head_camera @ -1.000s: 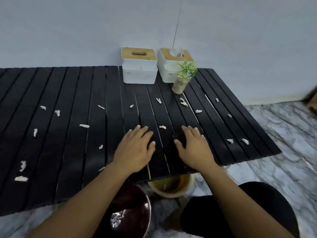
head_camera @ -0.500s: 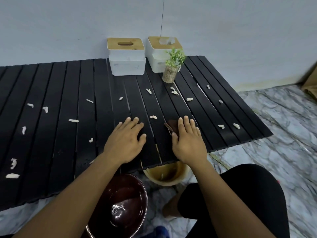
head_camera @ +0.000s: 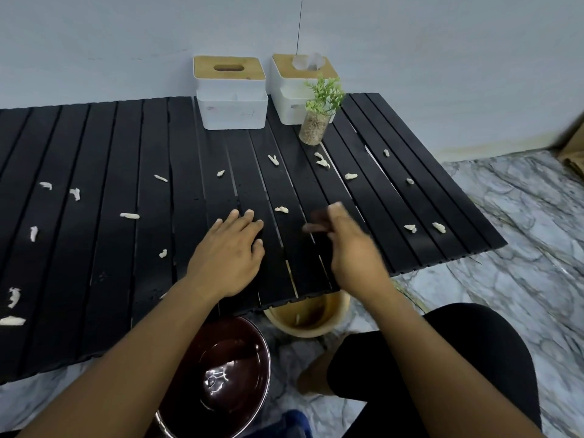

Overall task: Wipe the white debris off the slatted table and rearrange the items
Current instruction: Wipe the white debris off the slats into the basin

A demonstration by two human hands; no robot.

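The black slatted table [head_camera: 110, 153] is strewn with several white debris pieces, one piece [head_camera: 281, 210] lying between my hands. My left hand [head_camera: 230, 251] rests flat on the slats near the front edge, fingers straight. Just right of it, my right hand [head_camera: 354, 251] is motion-blurred and lifted slightly, pinching a small dark brown cloth [head_camera: 314, 222] above the slats. More debris lies by the left edge [head_camera: 12, 320] and near the right edge [head_camera: 439, 227].
Two white tissue boxes with wooden lids [head_camera: 230, 93] [head_camera: 297, 90] and a small plant in a glass jar [head_camera: 314, 128] stand at the back by the wall. Below the front edge sit a dark glossy bowl [head_camera: 227, 377] and a tan bucket [head_camera: 309, 314]. My black-clad knee [head_camera: 442, 358] is at the right.
My right hand went from lying flat over the cloth to rising and closing on it. My left hand stayed flat. The view shifted slightly.
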